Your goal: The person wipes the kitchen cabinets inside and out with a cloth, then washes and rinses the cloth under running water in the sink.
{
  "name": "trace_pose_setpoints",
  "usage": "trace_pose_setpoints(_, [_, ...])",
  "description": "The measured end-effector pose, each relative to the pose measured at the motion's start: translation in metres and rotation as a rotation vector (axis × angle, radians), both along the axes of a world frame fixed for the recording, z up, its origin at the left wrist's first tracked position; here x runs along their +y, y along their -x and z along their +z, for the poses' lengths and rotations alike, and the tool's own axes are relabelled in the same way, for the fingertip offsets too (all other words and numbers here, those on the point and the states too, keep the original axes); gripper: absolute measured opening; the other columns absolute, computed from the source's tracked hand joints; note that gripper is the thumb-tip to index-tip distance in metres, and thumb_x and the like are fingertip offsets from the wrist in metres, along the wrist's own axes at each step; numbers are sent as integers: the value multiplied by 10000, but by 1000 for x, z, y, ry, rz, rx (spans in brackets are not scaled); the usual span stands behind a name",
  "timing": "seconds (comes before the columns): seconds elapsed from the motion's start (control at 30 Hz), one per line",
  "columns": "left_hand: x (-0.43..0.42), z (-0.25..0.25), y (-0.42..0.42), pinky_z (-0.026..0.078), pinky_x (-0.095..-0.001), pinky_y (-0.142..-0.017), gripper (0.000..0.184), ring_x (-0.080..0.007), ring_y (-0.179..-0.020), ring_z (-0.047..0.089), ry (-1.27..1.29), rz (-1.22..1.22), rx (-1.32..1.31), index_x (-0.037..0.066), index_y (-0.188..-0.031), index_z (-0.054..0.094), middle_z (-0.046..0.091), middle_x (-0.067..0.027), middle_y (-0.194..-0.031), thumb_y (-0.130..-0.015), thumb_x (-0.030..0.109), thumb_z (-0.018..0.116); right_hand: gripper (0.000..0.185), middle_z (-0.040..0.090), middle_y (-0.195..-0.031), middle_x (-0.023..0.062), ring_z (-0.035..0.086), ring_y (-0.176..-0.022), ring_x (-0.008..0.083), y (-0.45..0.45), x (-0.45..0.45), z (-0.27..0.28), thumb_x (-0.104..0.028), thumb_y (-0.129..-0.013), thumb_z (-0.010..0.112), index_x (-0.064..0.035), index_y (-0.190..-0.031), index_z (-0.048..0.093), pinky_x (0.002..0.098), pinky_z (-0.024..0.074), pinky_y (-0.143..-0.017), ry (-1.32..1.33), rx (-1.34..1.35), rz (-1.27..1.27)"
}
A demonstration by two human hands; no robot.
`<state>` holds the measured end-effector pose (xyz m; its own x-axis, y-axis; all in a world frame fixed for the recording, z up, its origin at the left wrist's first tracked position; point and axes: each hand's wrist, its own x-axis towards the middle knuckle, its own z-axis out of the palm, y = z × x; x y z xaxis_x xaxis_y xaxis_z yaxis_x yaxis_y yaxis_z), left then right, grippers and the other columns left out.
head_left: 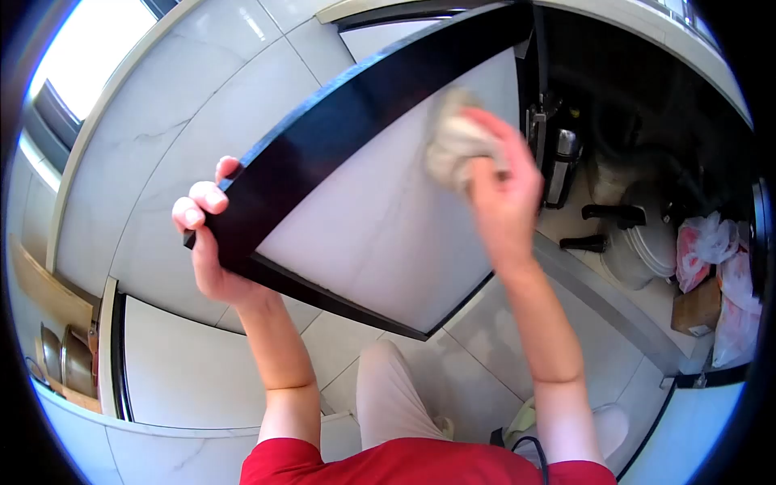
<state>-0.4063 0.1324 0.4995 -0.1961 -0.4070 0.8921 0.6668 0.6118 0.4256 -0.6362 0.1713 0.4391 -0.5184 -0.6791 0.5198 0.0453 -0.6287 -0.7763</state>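
A cabinet door (380,218) with a white panel and a broad black frame stands swung open before me. My left hand (212,222) grips the frame's outer corner at the left, fingers over the edge. My right hand (505,182) is closed around a crumpled, light beige cloth (457,149). The cloth lies against the upper right part of the white panel. Motion smears the right hand and the cloth somewhat, and part of the cloth is hidden by the fingers.
Right of the door, the open cabinet (558,250) holds a metal flask (562,166), a black-handled pot (634,259), plastic bags (711,246) and a small cardboard box (697,309). Another open door (691,428) is at lower right. Pans (74,360) stand on a shelf at left.
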Motion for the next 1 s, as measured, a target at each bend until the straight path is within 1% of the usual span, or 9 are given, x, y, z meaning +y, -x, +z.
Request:
trace_pose_setpoints(0.07, [-4,-1,-2,278,-520,-1038,91,-327,-1230,378,-2,-7,20,146,-946,510,538,-43,-995,-898,137,433,393,587,-1077,140,564,-963,261,-30,-9,6,41,-721,443,-6,-1078,601,365,452,-861,207,613,-509])
trace_pose_setpoints(0.13, [-4,-2,2,310,-501,-1017,93,-332,-1200,407,-5,-15,56,140,-941,509,547,-54,-978,-883,128,439,397,565,-1124,155,513,-1040,315,-54,2,0,56,-680,472,1,-1043,620,416,393,-940,269,528,-336])
trace_pose_setpoints(0.3, [-1,-2,13,324,-507,-1006,66,-329,-1192,419,-9,7,135,145,-936,495,552,-42,-957,-884,136,455,295,594,-1089,123,550,-1028,268,-109,28,-7,20,-687,586,-9,-975,643,412,465,-855,535,768,-170])
trace_pose_setpoints(0.4, [-11,-1,-2,281,-517,-1033,57,-330,-1215,396,-26,-38,62,142,-947,493,538,-45,-997,-900,147,461,212,637,-941,98,583,-971,252,-54,-9,-24,-55,-695,604,4,-897,635,414,465,-846,502,920,-495])
trace_pose_setpoints(0.53, [-13,-4,-1,245,-519,-1058,99,-326,-1244,364,16,-143,59,140,-987,513,530,-48,-1016,-903,138,460,256,620,-997,125,583,-977,287,32,-37,-38,29,-779,465,17,-987,614,355,459,-860,15,439,-357])
trace_pose_setpoints(0.67, [-21,-2,-2,251,-505,-1060,102,-326,-1241,369,32,-141,61,140,-983,517,538,-47,-1008,-906,134,450,273,615,-1079,120,583,-989,268,-40,-8,-27,13,-777,508,4,-1017,638,365,439,-907,415,658,-230])
trace_pose_setpoints(0.77, [-22,-2,-1,249,-497,-1063,105,-325,-1240,371,38,-38,59,136,-977,523,540,-50,-1022,-910,135,442,268,612,-1089,94,581,-951,248,-118,10,-36,-43,-745,602,-25,-1008,649,334,482,-832,509,681,-143])
trace_pose_setpoints(0.9, [-29,0,-14,210,-492,-1080,111,-325,-1238,372,24,11,44,135,-985,531,544,-55,-1036,-903,138,457,282,616,-1059,85,580,-919,222,-131,14,-105,-37,-689,653,-35,-971,659,287,505,-776,396,750,-223])
trace_pose_setpoints(1.0, [-31,-1,-15,199,-483,-1087,83,-326,-1200,397,-1,35,99,143,-937,555,552,-46,-1010,-871,140,504,276,591,-1118,65,552,-1014,210,-125,29,-216,-69,-729,602,-29,-999,643,307,478,-863,162,803,-62])
